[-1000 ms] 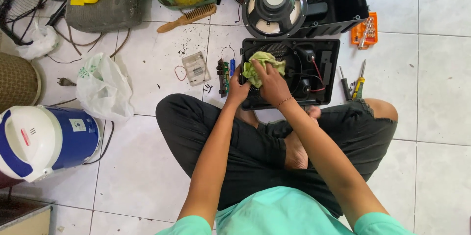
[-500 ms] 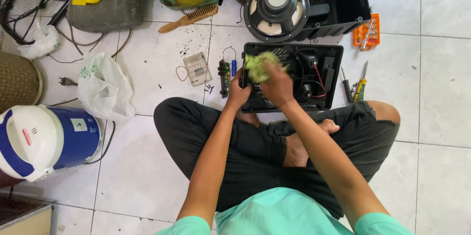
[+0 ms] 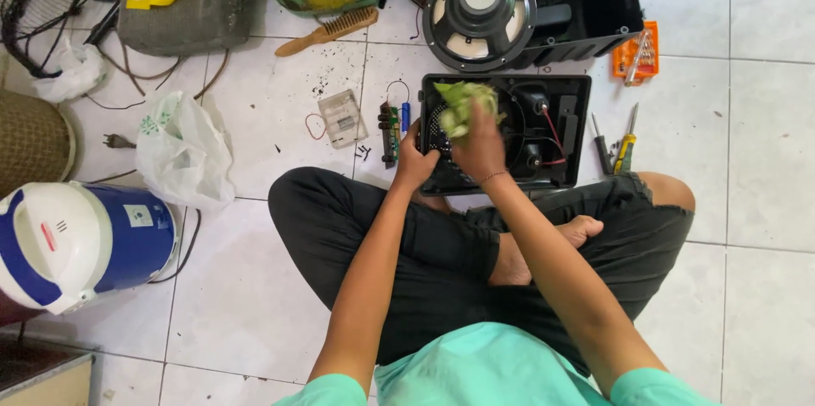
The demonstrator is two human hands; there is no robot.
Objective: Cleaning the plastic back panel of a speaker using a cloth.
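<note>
Right hand (image 3: 480, 145) with green cloth (image 3: 463, 106) inside black speaker housing (image 3: 570, 117), left hand (image 3: 413, 164) seemingly on its edge.

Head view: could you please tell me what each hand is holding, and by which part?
The right hand grips a bunched green cloth from above. The left hand holds the open black speaker housing by its left edge.

The green cloth (image 3: 463, 105) is motion-blurred, and the right hand (image 3: 480, 147) hides the black housing's (image 3: 560, 130) middle.
</note>
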